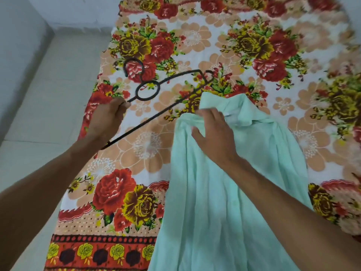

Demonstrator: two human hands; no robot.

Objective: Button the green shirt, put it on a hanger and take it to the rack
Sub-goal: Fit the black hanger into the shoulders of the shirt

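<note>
Partly hidden hanger [156, 115]; green shirt [224, 182] cropped.

The hanger [156, 115] was thin dark metal wire, matt and rather rough-looking along its bars. The shirt [214, 192] was light, thin pale green cloth, matt and soft, finely creased, and a little see-through at the folds. The blanket [148, 145] beneath was thicker printed cloth with a slightly fuzzy, matt face. The floor [39, 118] was pale tile, smooth, with a dull sheen and thin joints. The wall [19, 36] looked like painted plaster, matt and slightly uneven.
</note>
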